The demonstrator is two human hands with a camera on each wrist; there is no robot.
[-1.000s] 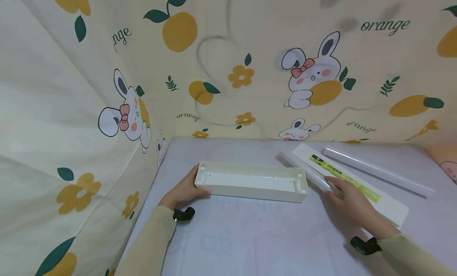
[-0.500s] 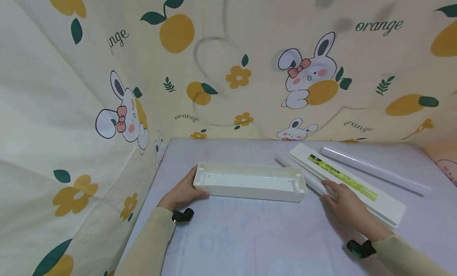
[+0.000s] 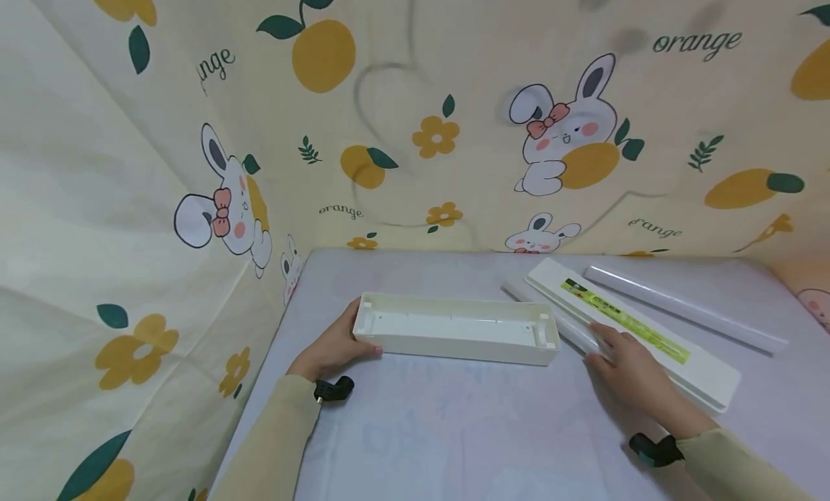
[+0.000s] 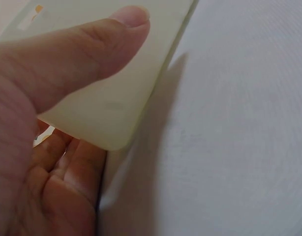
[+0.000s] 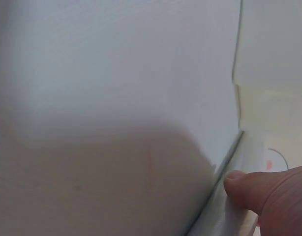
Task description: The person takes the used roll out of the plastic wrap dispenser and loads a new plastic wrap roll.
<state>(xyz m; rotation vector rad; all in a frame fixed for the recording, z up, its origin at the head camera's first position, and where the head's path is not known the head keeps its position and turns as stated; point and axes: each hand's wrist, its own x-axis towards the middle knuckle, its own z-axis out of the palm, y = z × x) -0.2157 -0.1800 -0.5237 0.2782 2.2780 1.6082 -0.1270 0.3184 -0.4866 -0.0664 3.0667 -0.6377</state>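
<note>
My left hand [image 3: 333, 346] grips the left end of a long white open-topped box [image 3: 454, 346], thumb across its front side and the other fingers behind. In the left wrist view, the thumb lies flat on the box's pale wall [image 4: 111, 98]. My right hand [image 3: 632, 375] holds the near end of a roll of clear plastic film [image 3: 573, 331], which slants away behind the box's right end. In the right wrist view, the thumb presses on that roll [image 5: 229, 206]; the other fingers are mostly hidden.
Just right of the held roll lies a long white lid [image 3: 700, 382] with a yellow-green label [image 3: 625, 317]. Beyond it, a second film roll [image 3: 687, 310] lies at a slant. A printed cloth [image 3: 389, 126] hangs behind the white-covered table [image 3: 441, 436] and along its left.
Over the last second, my right hand and its roll have shifted slightly down and left, uncovering more of the lid's edge. My left hand and the box stay put.
</note>
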